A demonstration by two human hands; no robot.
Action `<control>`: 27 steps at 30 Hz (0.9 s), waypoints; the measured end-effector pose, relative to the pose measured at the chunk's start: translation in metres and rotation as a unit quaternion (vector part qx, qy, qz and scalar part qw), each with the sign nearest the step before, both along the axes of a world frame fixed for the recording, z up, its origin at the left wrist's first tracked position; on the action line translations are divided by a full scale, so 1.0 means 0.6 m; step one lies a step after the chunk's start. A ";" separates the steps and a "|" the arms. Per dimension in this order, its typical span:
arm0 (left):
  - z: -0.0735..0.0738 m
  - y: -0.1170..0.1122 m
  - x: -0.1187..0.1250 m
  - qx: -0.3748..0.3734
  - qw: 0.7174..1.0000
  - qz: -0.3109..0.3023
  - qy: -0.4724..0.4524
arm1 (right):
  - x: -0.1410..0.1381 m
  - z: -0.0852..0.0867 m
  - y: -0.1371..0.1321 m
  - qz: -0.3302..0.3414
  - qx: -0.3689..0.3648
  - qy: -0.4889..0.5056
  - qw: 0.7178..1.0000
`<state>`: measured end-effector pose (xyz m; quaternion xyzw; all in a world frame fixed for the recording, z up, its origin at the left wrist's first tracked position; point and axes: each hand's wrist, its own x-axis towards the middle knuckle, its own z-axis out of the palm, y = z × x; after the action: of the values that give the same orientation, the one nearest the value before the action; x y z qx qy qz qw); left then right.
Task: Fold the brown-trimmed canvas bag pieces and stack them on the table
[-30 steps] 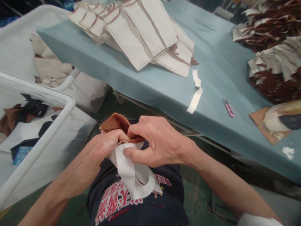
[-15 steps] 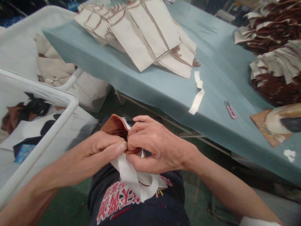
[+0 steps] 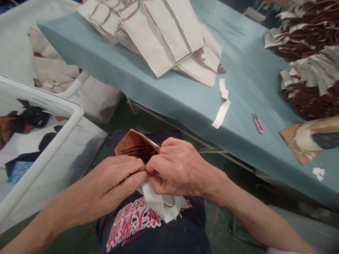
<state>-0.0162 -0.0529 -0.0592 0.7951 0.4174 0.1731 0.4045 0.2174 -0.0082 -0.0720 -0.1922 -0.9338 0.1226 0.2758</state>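
Over my lap, both hands pinch the edge of a brown leather-like piece (image 3: 132, 141) with many dark folds inside, like an accordion pocket. My left hand (image 3: 116, 183) presses thumb and fingers together on its near edge. My right hand (image 3: 182, 169) is closed on the same edge, its fingertips touching those of the left. White strips (image 3: 156, 201) hang from beneath the hands over a dark apron (image 3: 156, 233) with red lettering. The exact spot being gripped is hidden by the fingers.
A blue-green covered table (image 3: 246, 88) carries stacked off-white panels (image 3: 164, 38), a white strip (image 3: 222, 109), pink thread snips (image 3: 257, 123), brown bundles (image 3: 309, 77) and a glue-smeared container (image 3: 309, 141). White bins (image 3: 76, 109) with scraps stand at the left.
The brown piece has opened wider, showing more of its folds. My right hand has shifted slightly right, and the fingers of both hands have closed in tighter.
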 end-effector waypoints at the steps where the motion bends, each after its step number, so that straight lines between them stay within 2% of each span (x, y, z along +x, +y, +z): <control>1: -0.002 0.001 0.002 0.007 1.000 -0.009 0.000 | 0.001 0.000 -0.001 -0.001 0.007 0.000 1.000; 4: -0.008 0.005 0.011 0.031 0.999 -0.025 -0.008 | 0.008 0.002 -0.001 0.013 -0.024 -0.014 1.000; 8: -0.019 0.001 0.021 0.043 0.997 -0.033 -0.046 | 0.018 0.012 -0.002 0.027 -0.132 -0.062 0.989; 11: -0.030 -0.009 0.021 0.064 0.996 -0.024 -0.056 | 0.020 0.023 -0.002 0.029 -0.173 -0.089 0.980; 15: -0.039 -0.019 0.016 0.119 0.992 -0.004 -0.035 | 0.018 0.031 -0.001 0.027 -0.192 -0.087 0.977; 17: -0.036 -0.019 0.016 0.142 0.989 0.011 -0.035 | 0.016 0.026 -0.002 0.020 -0.257 -0.061 0.964; 18: -0.033 -0.018 0.017 0.141 0.989 0.015 -0.040 | 0.015 0.022 -0.004 0.020 -0.319 -0.034 0.947; 19: -0.029 -0.017 0.019 0.132 0.990 0.018 -0.050 | 0.013 0.016 -0.007 0.025 -0.396 0.002 0.918; 20: -0.025 -0.015 0.021 0.117 0.991 0.018 -0.062 | 0.010 0.010 -0.011 0.030 -0.479 0.043 0.876; 22: -0.018 -0.013 0.026 0.079 0.993 0.019 -0.089 | 0.003 -0.002 -0.020 0.037 -0.621 0.118 0.774; 23: -0.016 -0.014 0.027 0.060 0.992 0.027 -0.108 | 0.000 -0.008 -0.024 0.038 -0.668 0.145 0.728; 24: -0.016 -0.015 0.028 0.039 0.990 0.036 -0.130 | -0.004 -0.012 -0.028 0.039 -0.696 0.168 0.697; 25: -0.016 -0.017 0.029 0.012 0.987 0.048 -0.152 | -0.007 -0.015 -0.031 0.039 -0.706 0.187 0.682; 26: -0.018 -0.019 0.029 -0.022 0.983 0.057 -0.174 | -0.008 -0.018 -0.034 0.038 -0.700 0.204 0.683; 27: -0.021 -0.021 0.030 -0.057 0.977 0.066 -0.196 | -0.009 -0.019 -0.035 0.039 -0.682 0.220 0.696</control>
<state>0.0017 -0.0654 -0.0715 0.6922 0.3910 0.3273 0.5108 0.2119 -0.0290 -0.0835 -0.2585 -0.5135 0.7754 0.2611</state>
